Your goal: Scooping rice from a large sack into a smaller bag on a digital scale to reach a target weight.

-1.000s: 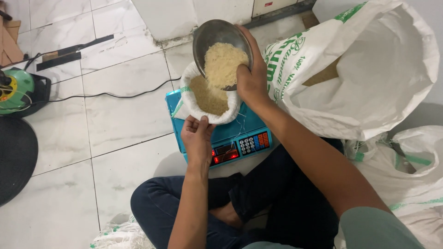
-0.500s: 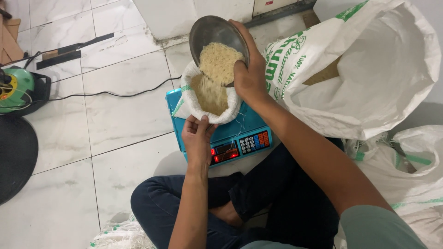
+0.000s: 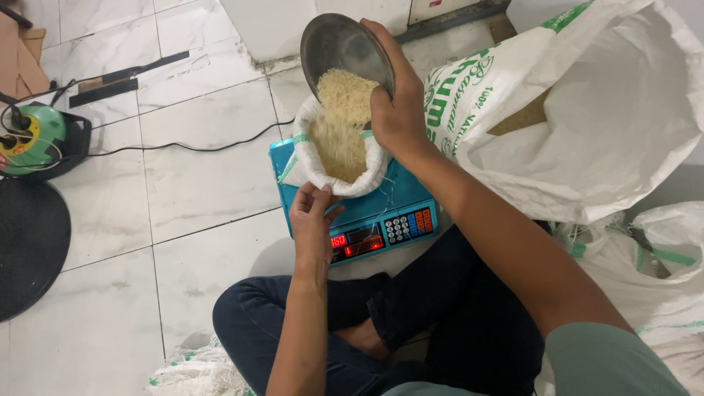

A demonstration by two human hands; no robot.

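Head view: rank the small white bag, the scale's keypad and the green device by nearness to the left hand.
1. Small white bag: left hand grips its near rim.
2. Scale's keypad: just right of it.
3. Green device: far left on the floor.

Right hand [image 3: 400, 117] tilts metal bowl [image 3: 343, 50] — rice [image 3: 343, 110] pours into small sack [image 3: 334, 158] on blue scale [image 3: 367, 213]; left hand [image 3: 312, 220] grips sack rim.

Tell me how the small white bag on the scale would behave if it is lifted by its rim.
The small bag looks floppy: its rolled rim sags, and the left hand steadies it. It is probably heavy for its size, being nearly full of rice. It may tip and spill.
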